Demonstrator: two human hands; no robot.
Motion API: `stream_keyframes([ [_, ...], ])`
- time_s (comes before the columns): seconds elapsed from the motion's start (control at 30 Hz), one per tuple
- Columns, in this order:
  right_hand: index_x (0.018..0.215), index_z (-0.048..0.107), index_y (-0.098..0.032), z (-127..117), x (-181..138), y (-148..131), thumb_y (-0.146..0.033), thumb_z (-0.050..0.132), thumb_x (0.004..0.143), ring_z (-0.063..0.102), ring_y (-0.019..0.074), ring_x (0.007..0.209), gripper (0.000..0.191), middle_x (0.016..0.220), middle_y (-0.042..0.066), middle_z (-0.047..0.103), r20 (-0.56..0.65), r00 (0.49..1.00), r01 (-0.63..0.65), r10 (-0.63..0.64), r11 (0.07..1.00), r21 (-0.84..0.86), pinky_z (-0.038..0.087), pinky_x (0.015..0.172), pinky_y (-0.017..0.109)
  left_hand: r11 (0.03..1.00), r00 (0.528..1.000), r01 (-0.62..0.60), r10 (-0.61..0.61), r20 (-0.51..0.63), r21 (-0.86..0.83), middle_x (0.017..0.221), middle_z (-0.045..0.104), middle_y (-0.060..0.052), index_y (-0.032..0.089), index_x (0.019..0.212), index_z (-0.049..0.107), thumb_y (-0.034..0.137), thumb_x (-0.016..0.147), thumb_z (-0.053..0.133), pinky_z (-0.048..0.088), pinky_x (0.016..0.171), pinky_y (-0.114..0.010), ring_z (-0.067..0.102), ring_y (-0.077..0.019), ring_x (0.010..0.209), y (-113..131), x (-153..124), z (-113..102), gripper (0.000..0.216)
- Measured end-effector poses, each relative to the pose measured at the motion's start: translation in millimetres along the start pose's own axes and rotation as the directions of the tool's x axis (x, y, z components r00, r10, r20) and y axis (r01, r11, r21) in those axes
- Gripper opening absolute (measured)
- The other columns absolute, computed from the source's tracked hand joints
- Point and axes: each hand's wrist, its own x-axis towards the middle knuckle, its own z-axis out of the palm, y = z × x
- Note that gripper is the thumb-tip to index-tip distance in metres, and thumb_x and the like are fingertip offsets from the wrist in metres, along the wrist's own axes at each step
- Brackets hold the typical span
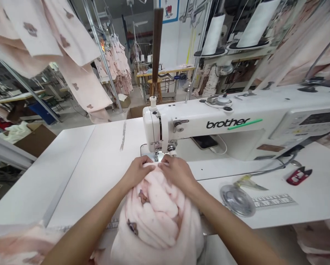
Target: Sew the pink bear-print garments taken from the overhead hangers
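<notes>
A bunched-up piece of soft pink fabric (159,217) with small brown prints lies on the white sewing table (79,173) in front of me. My left hand (139,171) and my right hand (176,171) both rest on its far end, fingers curled and pressing the cloth, fingertips almost touching. They hold the fabric edge right at the presser foot (157,154) of a white Brother sewing machine (237,121). The needle itself is hidden behind my fingers.
A round clear disc (237,200), yellow-handled tweezers (249,182) and red thread snips (298,175) lie to the right. A phone (204,141) lies under the machine arm. Pink garments (79,55) hang overhead at left. More pink cloth (13,243) lies at bottom left.
</notes>
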Motion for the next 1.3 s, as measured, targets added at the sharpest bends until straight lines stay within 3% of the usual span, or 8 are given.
stream_keyframes([
  [0.13,0.078,0.061,-0.019,5.2,18.8,2.4,-0.025,0.052,0.08,0.057,0.0186,0.072,0.011,0.073,0.003,0.065,0.028,0.999,-0.039,0.04,0.998,-0.043,0.029,0.057,0.024,0.952,0.997,-0.066,0.073,-0.014,0.3,0.08,0.06,-0.002,0.017,0.081,0.059,0.025,0.076,0.047,0.039,0.069,-0.027,0.055,-0.0173,0.078,-0.5,11.3,-1.2,0.016],
  [0.23,0.077,0.061,-0.019,8.8,25.7,7.0,-0.024,0.05,0.078,0.057,0.0186,0.072,0.012,0.076,0.003,0.066,0.025,0.997,-0.065,0.067,0.996,-0.067,0.03,0.057,0.024,0.875,0.994,-0.032,0.079,-0.076,0.484,0.089,0.062,-0.003,0.019,0.081,0.061,0.024,0.074,0.049,0.039,0.074,-0.028,0.057,-0.0187,0.085,1.1,19.3,-1.5,0.015],
  [0.37,0.08,0.061,-0.021,10.8,28.7,12.3,-0.024,0.049,0.077,0.057,0.0178,0.073,0.012,0.08,0.001,0.066,0.012,0.998,-0.059,0.061,0.995,-0.076,0.031,0.057,0.024,0.88,0.997,0.002,0.037,-0.073,0.475,0.079,0.065,-0.001,0.019,0.073,0.06,0.026,0.073,0.049,0.039,0.066,-0.026,0.059,-0.0179,0.077,1.5,27.0,1.7,0.013],
  [0.63,0.076,0.059,-0.02,12.2,27.6,17.5,-0.021,0.047,0.076,0.05,0.0137,0.057,0.012,0.068,-0.001,0.061,-0.031,0.999,-0.034,0.032,0.996,-0.082,0.026,0.051,0.023,0.853,0.99,0.094,-0.027,-0.136,0.514,0.091,0.067,-0.002,0.02,0.082,0.062,0.02,0.073,0.044,0.039,0.065,-0.027,0.06,-0.0205,0.083,11.7,25.9,12.3,0.02],
  [0.97,0.081,0.06,-0.019,13.8,27.0,16.9,-0.019,0.047,0.076,0.049,0.0139,0.057,0.014,0.064,0.0,0.059,-0.064,0.998,-0.02,0.011,0.989,-0.144,0.023,0.049,0.025,0.852,0.981,0.109,-0.009,-0.194,0.512,0.09,0.066,-0.004,0.019,0.085,0.059,0.021,0.076,0.047,0.039,0.067,-0.027,0.06,-0.0213,0.087,9.0,30.4,12.6,0.016],
  [1.3,0.068,0.059,-0.019,17.2,27.9,17.4,-0.021,0.047,0.079,0.049,0.0128,0.052,0.017,0.059,0.0,0.058,-0.099,0.995,-0.017,0.003,0.99,-0.137,0.026,0.048,0.024,0.87,0.983,0.117,-0.031,-0.183,0.48,0.089,0.065,-0.005,0.018,0.079,0.055,0.021,0.075,0.047,0.039,0.064,-0.028,0.059,-0.0223,0.082,4.9,31.6,12.0,0.009],
])
